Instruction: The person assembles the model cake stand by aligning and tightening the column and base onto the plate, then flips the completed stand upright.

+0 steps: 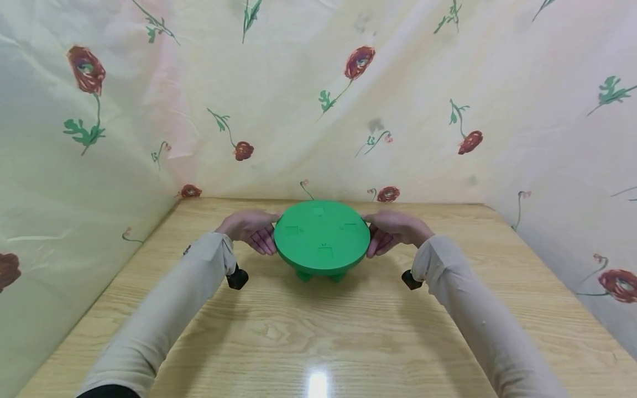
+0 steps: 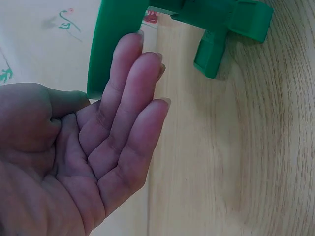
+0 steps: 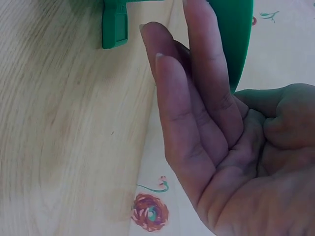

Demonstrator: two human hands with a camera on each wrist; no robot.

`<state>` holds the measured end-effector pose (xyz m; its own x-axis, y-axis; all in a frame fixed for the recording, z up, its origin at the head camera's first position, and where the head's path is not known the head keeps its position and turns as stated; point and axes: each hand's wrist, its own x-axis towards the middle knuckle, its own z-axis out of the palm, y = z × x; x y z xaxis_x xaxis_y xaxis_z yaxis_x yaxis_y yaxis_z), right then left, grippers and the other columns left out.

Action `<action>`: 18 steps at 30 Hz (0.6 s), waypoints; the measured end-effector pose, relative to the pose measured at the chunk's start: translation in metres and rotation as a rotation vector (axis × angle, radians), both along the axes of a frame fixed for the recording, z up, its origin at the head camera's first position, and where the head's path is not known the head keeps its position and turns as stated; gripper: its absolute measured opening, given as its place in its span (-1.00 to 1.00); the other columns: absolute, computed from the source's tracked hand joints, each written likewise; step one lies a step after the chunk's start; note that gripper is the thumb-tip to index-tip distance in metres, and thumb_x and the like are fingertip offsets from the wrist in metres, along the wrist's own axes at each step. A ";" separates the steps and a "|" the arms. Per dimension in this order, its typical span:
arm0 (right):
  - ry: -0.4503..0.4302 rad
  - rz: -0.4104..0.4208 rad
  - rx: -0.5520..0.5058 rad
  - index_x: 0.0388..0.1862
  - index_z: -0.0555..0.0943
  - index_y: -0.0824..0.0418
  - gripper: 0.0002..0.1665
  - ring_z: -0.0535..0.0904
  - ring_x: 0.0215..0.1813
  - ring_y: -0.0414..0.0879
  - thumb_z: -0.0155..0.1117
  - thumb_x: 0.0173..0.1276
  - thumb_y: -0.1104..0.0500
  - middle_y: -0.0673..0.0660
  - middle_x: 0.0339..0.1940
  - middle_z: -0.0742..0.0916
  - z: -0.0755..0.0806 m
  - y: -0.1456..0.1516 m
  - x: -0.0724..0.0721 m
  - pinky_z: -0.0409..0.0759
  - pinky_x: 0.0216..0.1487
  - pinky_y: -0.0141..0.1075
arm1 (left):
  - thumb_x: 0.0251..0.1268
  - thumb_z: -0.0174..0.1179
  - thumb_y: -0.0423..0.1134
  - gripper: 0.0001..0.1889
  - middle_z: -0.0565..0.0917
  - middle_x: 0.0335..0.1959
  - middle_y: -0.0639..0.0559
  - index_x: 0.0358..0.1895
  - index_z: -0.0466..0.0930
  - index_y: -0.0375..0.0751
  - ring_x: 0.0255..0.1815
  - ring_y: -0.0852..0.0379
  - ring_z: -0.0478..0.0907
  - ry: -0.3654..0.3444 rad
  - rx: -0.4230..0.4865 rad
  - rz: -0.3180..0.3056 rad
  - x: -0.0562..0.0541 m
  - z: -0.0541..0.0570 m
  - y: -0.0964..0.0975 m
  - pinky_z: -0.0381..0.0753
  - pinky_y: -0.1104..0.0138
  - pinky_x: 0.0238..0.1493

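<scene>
A small green round table [image 1: 322, 235] stands level in the head view. Its flat top has several shallow rectangular recesses, and green feet [image 1: 337, 277] show below the front rim. At the left edge my left hand [image 1: 254, 229] grips the rim, thumb at the upper side and fingers beneath. My right hand [image 1: 393, 229] mirrors this hold on the opposite edge. The left wrist view shows fingers [image 2: 140, 78] lying under the disc, near the splayed base legs [image 2: 210, 51]. In the right wrist view, a fingertip [image 3: 201, 19] lies against the underside of the disc [image 3: 238, 44].
The pale wood tabletop [image 1: 293, 326] spreads beneath both sleeved forearms. Flower-printed sheeting [image 1: 288, 99] encloses it at the back and on both sides. A black wrist device [image 1: 237, 277] hangs below the left cuff, another black device [image 1: 411, 280] below the right.
</scene>
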<state>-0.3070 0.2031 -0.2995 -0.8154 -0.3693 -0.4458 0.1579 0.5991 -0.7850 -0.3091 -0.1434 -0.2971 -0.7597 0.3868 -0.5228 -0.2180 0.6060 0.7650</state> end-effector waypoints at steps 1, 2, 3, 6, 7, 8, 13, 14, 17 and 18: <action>-0.003 -0.002 -0.003 -0.25 0.67 0.42 -0.25 0.77 -0.40 -0.02 -0.15 0.71 -0.18 0.22 -0.49 0.79 -0.001 0.000 0.000 0.76 -0.22 -0.18 | 0.72 -0.32 0.19 -0.27 0.74 -0.48 -0.08 -0.35 0.63 -0.34 -0.43 0.09 0.73 0.002 0.002 0.003 0.000 -0.001 0.000 0.72 0.13 0.01; -0.005 -0.006 -0.003 -0.25 0.68 0.42 -0.25 0.77 -0.40 -0.02 -0.15 0.71 -0.18 0.21 -0.49 0.79 -0.002 0.000 0.000 0.76 -0.23 -0.19 | 0.72 -0.31 0.18 -0.28 0.74 -0.48 -0.08 -0.35 0.63 -0.33 -0.43 0.09 0.73 0.002 0.005 0.005 0.000 -0.002 0.000 0.71 0.12 0.02; -0.008 -0.010 -0.002 -0.26 0.68 0.42 -0.25 0.77 -0.40 -0.02 -0.16 0.71 -0.19 0.21 -0.50 0.79 -0.003 0.000 0.000 0.76 -0.22 -0.18 | 0.72 -0.31 0.17 -0.29 0.73 -0.48 -0.08 -0.35 0.63 -0.33 -0.43 0.08 0.73 0.003 0.008 0.003 0.000 -0.002 -0.001 0.71 0.12 0.02; -0.008 -0.015 -0.005 -0.28 0.68 0.41 -0.24 0.77 -0.40 -0.02 -0.16 0.71 -0.19 0.21 -0.51 0.79 -0.005 0.000 0.001 0.76 -0.23 -0.19 | 0.73 -0.32 0.16 -0.29 0.73 -0.48 -0.07 -0.36 0.63 -0.33 -0.42 0.08 0.73 0.004 0.010 -0.003 0.000 -0.002 -0.001 0.72 0.14 -0.01; -0.007 -0.015 -0.006 -0.28 0.68 0.41 -0.24 0.77 -0.40 -0.02 -0.16 0.71 -0.20 0.20 -0.51 0.78 -0.005 0.000 0.001 0.76 -0.24 -0.20 | 0.73 -0.32 0.16 -0.29 0.73 -0.48 -0.07 -0.36 0.63 -0.33 -0.41 0.08 0.73 0.003 0.011 -0.004 0.001 -0.001 -0.002 0.72 0.15 -0.02; -0.004 -0.015 -0.007 -0.29 0.68 0.40 -0.24 0.77 -0.41 -0.02 -0.16 0.71 -0.20 0.20 -0.51 0.78 -0.005 0.000 0.001 0.76 -0.24 -0.20 | 0.73 -0.32 0.16 -0.29 0.73 -0.49 -0.07 -0.36 0.63 -0.33 -0.41 0.08 0.73 0.001 0.013 -0.006 0.001 -0.001 -0.002 0.73 0.17 -0.05; 0.000 -0.014 -0.013 -0.29 0.68 0.41 -0.22 0.76 -0.43 -0.06 -0.20 0.72 -0.18 0.20 -0.52 0.78 -0.005 0.000 0.002 0.76 -0.24 -0.20 | 0.73 -0.33 0.16 -0.28 0.73 -0.48 -0.07 -0.36 0.63 -0.34 -0.39 0.07 0.74 -0.005 0.016 -0.007 0.001 -0.001 -0.002 0.74 0.21 -0.12; 0.002 -0.012 -0.013 -0.29 0.68 0.41 -0.22 0.76 -0.43 -0.06 -0.20 0.72 -0.18 0.20 -0.52 0.78 -0.005 0.000 0.002 0.76 -0.23 -0.20 | 0.73 -0.33 0.16 -0.28 0.73 -0.48 -0.07 -0.36 0.63 -0.34 -0.39 0.06 0.74 -0.004 0.016 -0.009 0.001 -0.001 -0.002 0.74 0.22 -0.13; 0.007 -0.013 -0.016 -0.30 0.69 0.40 -0.22 0.76 -0.43 -0.05 -0.20 0.72 -0.18 0.20 -0.52 0.78 -0.005 -0.001 0.003 0.76 -0.24 -0.20 | 0.73 -0.34 0.16 -0.27 0.73 -0.48 -0.07 -0.36 0.64 -0.34 -0.37 0.05 0.74 -0.007 0.014 -0.006 0.001 -0.001 -0.002 0.73 0.19 -0.09; 0.008 -0.013 -0.017 -0.30 0.69 0.40 -0.22 0.76 -0.43 -0.05 -0.20 0.72 -0.19 0.20 -0.52 0.78 -0.005 -0.001 0.003 0.76 -0.22 -0.19 | 0.73 -0.34 0.16 -0.27 0.73 -0.49 -0.06 -0.36 0.64 -0.33 -0.38 0.05 0.74 -0.007 0.013 -0.010 0.001 -0.001 -0.002 0.73 0.19 -0.08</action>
<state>-0.3040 0.2025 -0.3044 -0.8239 -0.3662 -0.4326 0.1588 0.5835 -0.7964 -0.3079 -0.1455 -0.2982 -0.7521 0.4009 -0.5231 -0.2178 0.5979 0.7714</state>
